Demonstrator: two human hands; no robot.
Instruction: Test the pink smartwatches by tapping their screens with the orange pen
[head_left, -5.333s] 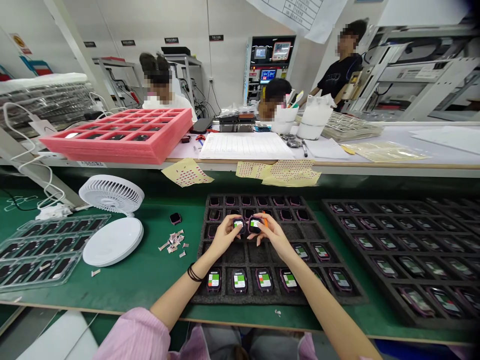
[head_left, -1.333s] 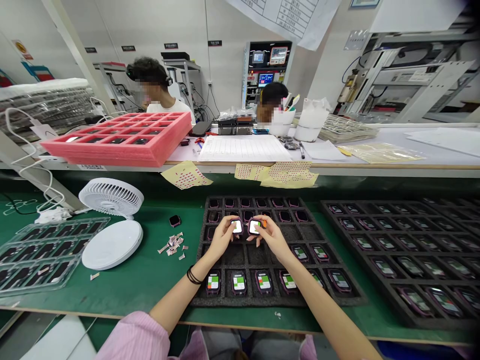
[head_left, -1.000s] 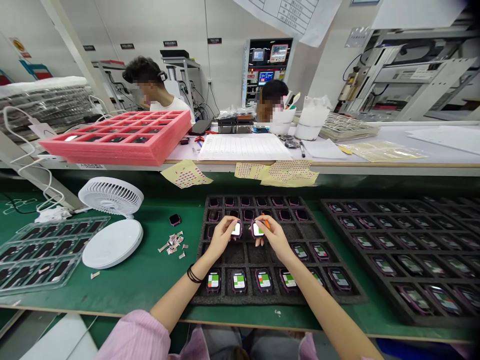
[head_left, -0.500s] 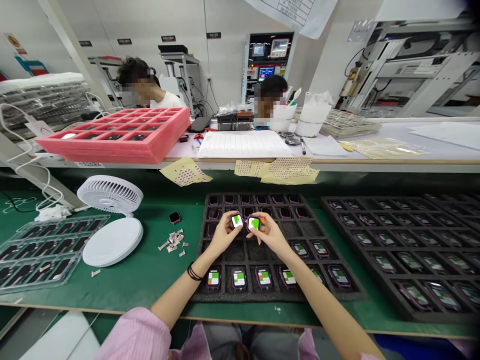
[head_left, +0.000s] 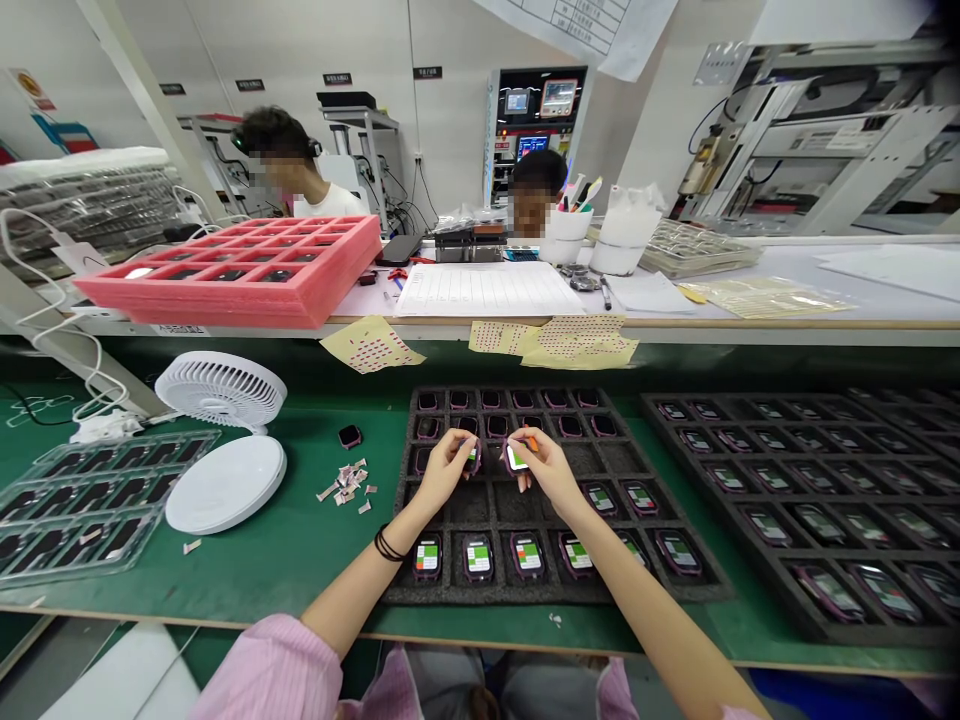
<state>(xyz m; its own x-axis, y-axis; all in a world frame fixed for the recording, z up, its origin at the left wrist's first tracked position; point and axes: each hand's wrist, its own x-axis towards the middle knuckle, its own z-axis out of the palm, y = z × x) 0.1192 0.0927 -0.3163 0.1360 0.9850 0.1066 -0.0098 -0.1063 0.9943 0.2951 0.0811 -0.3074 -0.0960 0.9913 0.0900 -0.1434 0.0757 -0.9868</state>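
My left hand [head_left: 445,468] grips a smartwatch [head_left: 473,456] with a purple case; its lit green and white screen is partly covered by my fingers. In my right hand [head_left: 550,466] is a second smartwatch [head_left: 516,457], its screen also lit and half hidden by the thumb. Something small and orange shows at the right hand's fingers. Both hands are above a black foam tray [head_left: 499,500]. Its back rows hold watches with dark screens, and the front row holds lit ones such as this watch [head_left: 478,557].
Another foam tray [head_left: 787,500] full of watches lies at right. At left are a white fan [head_left: 225,490], a clear plastic tray [head_left: 75,500], a lone watch [head_left: 349,436] and small tabs [head_left: 349,482]. A pink foam tray [head_left: 300,300] stands on the shelf; two people sit beyond.
The two watches have moved apart, the right one slightly rightwards. Both hands have turned, and fingers now cover more of each screen.
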